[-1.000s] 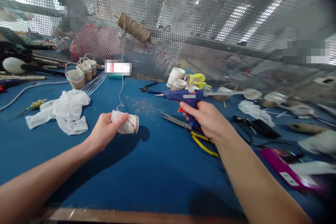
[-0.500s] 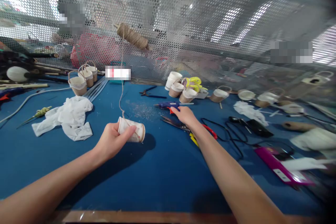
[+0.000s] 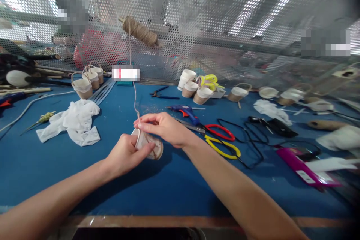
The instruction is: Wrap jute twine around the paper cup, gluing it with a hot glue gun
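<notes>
Head view: L hand (image 3: pixel 122 154) grasping small white paper cup (image 3: pixel 143 140), thumb across near side, rest of fingers behind it, mostly hidden. Cup is approx. mid-table L–R, tilted on its side, open mouth to upper L, base to lower R past thumb tip. So it sits at the thumb/finger end of the L grip, off the palm.

R hand (image 3: pixel 170 131) pinching twine (image 3: pixel 135 99) btwn thumb & fingertips, right by cup's mouth; can't tell if those fingers also touch the rim. Twine runs up from pinch to brown spool (image 3: pixel 140 33) at the mesh panel (image 3: pixel 180 11).

Glue gun (image 3: pixel 189 114) lies on blue table (image 3: pixel 180 191) just beyond R hand, nozzle L; scissors (image 3: pixel 225 153) w/ red & yellow handles nr R wrist, blades partly hidden. White cloth (image 3: pixel 74 122) well L of cup.
</notes>
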A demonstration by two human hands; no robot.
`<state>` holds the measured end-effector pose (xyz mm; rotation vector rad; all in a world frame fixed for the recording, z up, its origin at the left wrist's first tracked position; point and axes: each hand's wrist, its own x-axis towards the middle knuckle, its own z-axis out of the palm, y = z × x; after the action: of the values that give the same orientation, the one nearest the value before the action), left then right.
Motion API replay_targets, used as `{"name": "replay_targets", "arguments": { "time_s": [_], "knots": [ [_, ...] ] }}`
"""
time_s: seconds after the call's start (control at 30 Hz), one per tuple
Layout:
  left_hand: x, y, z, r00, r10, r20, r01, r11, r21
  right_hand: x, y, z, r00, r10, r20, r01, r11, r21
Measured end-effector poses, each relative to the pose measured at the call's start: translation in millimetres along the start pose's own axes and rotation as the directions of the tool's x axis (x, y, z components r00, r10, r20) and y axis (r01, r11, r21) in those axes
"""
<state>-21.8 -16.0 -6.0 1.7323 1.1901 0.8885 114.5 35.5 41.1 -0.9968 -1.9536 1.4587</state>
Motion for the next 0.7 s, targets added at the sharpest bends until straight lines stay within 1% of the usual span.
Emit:
{"name": "replay_targets", "arguments": {
  "time_s": [0.07,0.13,0.2,0.27,0.33,0.43,0.57,0.7],
  "knots": [
    [1,1,-1.1,0.997,-0.07,0.009,0.071,0.99,-0.124,-4,1,-2,0.99,-0.04,-0.137,0.046,0.998,0.047],
    [2,4,-2.6,0.987,-0.155,0.029,0.157,0.947,-0.279,-10,1,-7,0.966,-0.079,-0.247,0.096,0.994,0.059],
    [3,6,-3.7,0.973,-0.225,0.051,0.226,0.886,-0.405,-17,1,-11,0.934,-0.119,-0.336,0.148,0.987,0.062],
    [4,8,-4.1,0.963,-0.262,0.068,0.263,0.841,-0.473,-23,1,-14,0.905,-0.147,-0.398,0.184,0.981,0.056],
    [3,8,-3.8,0.957,-0.278,0.079,0.279,0.82,-0.499,-27,2,-15,0.886,-0.16,-0.436,0.195,0.98,0.036],
    [2,8,-2.8,0.956,-0.278,0.094,0.287,0.814,-0.505,-29,5,-15,0.869,-0.17,-0.466,0.187,0.982,-0.009],
    [1,8,-2.0,0.955,-0.274,0.111,0.291,0.809,-0.511,-28,8,-15,0.864,-0.171,-0.474,0.161,0.985,-0.062],
    [1,10,-1.8,0.95,-0.296,0.099,0.303,0.806,-0.509,-29,10,-16,0.859,-0.161,-0.487,0.145,0.987,-0.071]
  ]
}}
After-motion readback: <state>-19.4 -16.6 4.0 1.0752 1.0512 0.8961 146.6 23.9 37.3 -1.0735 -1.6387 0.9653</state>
